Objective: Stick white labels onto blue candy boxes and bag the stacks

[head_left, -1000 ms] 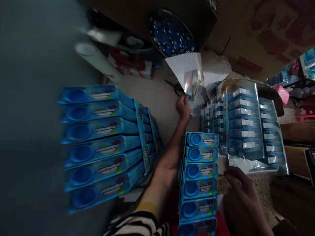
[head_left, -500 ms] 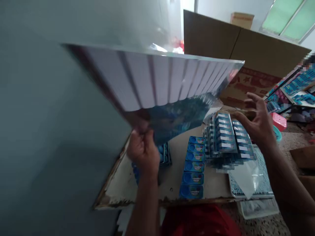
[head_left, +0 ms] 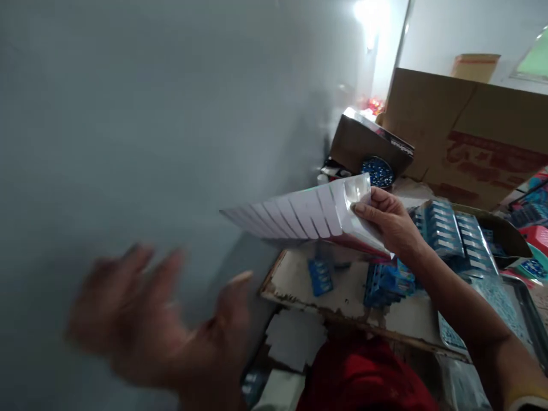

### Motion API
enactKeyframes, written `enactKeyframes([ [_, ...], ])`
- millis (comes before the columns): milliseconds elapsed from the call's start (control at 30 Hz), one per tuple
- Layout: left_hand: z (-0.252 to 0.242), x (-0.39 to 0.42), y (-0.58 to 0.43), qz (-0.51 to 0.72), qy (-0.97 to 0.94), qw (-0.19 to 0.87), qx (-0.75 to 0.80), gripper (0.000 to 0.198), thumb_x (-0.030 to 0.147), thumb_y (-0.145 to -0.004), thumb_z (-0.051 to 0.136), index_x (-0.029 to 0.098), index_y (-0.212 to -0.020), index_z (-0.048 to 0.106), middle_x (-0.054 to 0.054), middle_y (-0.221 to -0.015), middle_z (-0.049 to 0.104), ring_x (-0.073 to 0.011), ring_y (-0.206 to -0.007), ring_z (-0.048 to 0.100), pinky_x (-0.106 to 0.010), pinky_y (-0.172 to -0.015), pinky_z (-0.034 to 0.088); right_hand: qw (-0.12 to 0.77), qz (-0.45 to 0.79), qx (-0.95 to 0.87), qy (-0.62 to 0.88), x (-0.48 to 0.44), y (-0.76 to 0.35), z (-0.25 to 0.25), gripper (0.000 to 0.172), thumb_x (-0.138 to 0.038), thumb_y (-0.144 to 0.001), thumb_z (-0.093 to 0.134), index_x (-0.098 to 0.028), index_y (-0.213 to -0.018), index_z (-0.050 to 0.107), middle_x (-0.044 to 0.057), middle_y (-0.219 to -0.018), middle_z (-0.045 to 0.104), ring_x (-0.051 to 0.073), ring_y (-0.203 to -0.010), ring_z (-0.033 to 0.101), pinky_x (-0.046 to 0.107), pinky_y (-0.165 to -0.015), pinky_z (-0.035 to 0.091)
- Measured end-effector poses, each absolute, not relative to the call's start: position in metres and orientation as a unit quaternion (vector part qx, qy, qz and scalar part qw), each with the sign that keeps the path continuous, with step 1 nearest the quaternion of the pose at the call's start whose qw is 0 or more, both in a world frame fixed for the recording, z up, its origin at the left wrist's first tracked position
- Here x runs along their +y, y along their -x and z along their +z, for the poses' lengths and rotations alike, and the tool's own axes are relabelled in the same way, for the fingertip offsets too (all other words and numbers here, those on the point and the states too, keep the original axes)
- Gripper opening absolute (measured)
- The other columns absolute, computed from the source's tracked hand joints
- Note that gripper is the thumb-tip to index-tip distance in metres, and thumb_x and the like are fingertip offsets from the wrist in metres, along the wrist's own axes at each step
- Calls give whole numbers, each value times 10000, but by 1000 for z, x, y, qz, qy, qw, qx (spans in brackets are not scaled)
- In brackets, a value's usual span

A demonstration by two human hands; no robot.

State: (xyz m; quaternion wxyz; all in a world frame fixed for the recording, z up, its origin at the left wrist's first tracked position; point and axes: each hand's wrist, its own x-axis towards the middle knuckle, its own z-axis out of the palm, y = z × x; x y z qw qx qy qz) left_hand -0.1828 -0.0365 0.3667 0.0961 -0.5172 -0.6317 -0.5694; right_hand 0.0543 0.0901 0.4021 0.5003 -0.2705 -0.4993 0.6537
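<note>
My right hand (head_left: 391, 220) pinches one edge of a flat, shiny sheet with a row of white strips (head_left: 295, 217), thumb on top. The sheet is held up and tilted over the table. My left hand (head_left: 166, 325) is off to the lower left, in front of the wall, with its fingers spread and nothing in them; motion blurs it. Under the sheet lie a strip of small blue cards (head_left: 320, 277) and a pile of blue packs (head_left: 385, 285), partly covered. Clear packs with white labels (head_left: 445, 228) stand beyond my right wrist.
A large cardboard box (head_left: 475, 114) stands at the back right. Before it are a smaller dark box (head_left: 359, 142) and a round container of blue pieces (head_left: 377, 171). A metal tray of small pale-blue pieces (head_left: 505, 308) sits at the right. The grey wall (head_left: 128, 142) borders the left.
The sheet has passed from my left hand to my right hand and turned. My left hand has let go and moved left and down, fingers spread. The view has swung left.
</note>
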Motion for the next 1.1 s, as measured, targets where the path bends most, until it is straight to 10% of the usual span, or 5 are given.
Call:
enactKeyframes([
  [167, 407, -16, 189, -519, 667, 26, -534, 378, 513, -924, 723, 426, -1288, 772, 7, -1287, 785, -348, -1370, 648, -604, -1374, 104, 449, 650, -548, 276, 43, -11, 400, 266, -418, -809, 909, -270, -981, 771, -23, -951, 802, 157, -901, 739, 296, -875, 628],
  [300, 400, -7, 193, -538, 647, -142, -520, 232, 544, -901, 751, 337, -967, 831, -48, -944, 807, -296, -969, 752, -488, -1134, 517, 449, 576, -610, 307, 23, -6, 395, 343, -452, -857, 868, -258, -1094, 715, -34, -865, 765, 134, -758, 703, 274, -772, 600],
  [467, 377, 4, 194, -456, 716, -156, -506, 324, 523, -988, 625, 293, -840, 798, -56, -798, 770, -247, -752, 689, -348, -769, 535, 456, 203, -765, 407, 15, -23, 386, 569, -387, -938, 804, -303, -1458, 587, 21, -1043, 758, 202, -899, 700, 366, -847, 582],
  [667, 367, 11, 175, -306, 778, -149, -528, 362, 395, -1084, 493, 225, -903, 756, -49, -871, 778, -202, -806, 692, -292, -748, 461, 315, -210, -844, 380, 16, -32, 368, 332, -243, -1030, 664, -277, -1359, 699, 65, -1311, 748, 277, -1233, 605, 444, -1015, 440],
  [1100, 313, 25, 160, -226, 777, -213, -547, 330, 359, -1080, 485, 218, -933, 745, -42, -859, 769, -184, -752, 665, -284, -709, 422, 308, -146, -840, 422, -24, -45, 271, 396, -371, -1069, 628, -180, -1415, 655, 111, -1376, 759, 258, -1233, 663, 430, -1058, 408],
])
